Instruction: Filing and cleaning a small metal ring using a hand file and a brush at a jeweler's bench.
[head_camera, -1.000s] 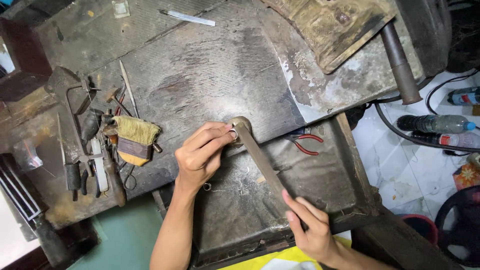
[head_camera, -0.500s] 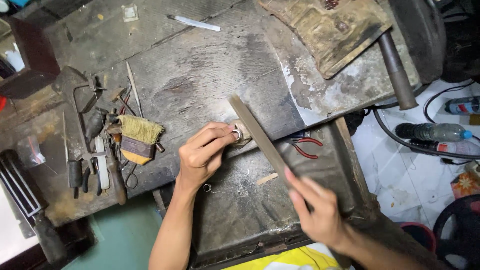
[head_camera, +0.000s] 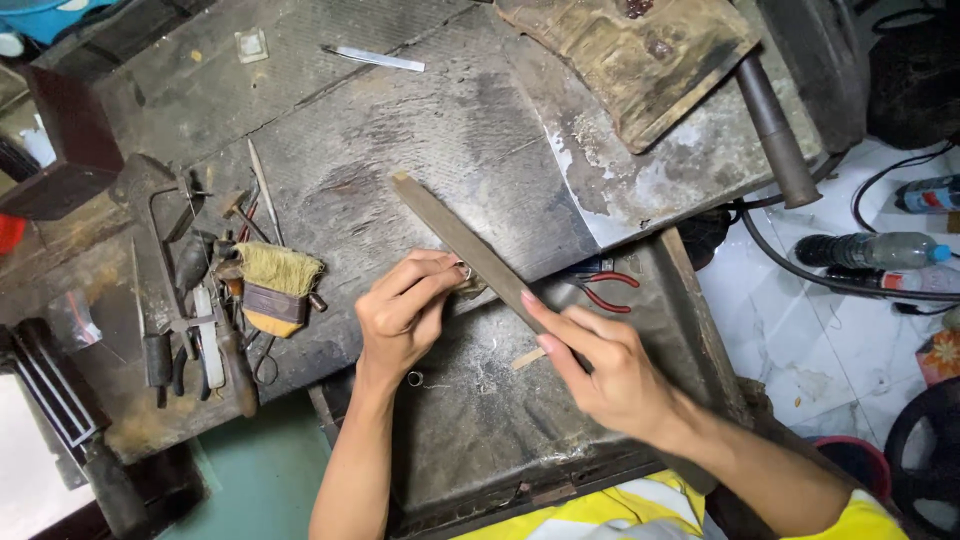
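My left hand (head_camera: 402, 312) pinches a small metal ring (head_camera: 464, 271) against the front edge of the dark workbench (head_camera: 420, 140). My right hand (head_camera: 600, 365) grips the near end of a long flat metal file (head_camera: 460, 240). The file lies diagonally across the ring, its far tip pointing up and left over the bench. The part of the file under my right palm is hidden.
A worn brush (head_camera: 275, 290) and several hand tools (head_camera: 190, 300) lie at the bench's left. Red-handled pliers (head_camera: 605, 288) sit right of the file. A metal tray (head_camera: 480, 420) hangs under the bench edge, holding a small loose ring (head_camera: 415, 378). Bottles (head_camera: 870, 250) and cables lie on the floor at right.
The file has slid forward, up and left, across the ring. My right hand followed it toward the bench. My left hand stayed in place.
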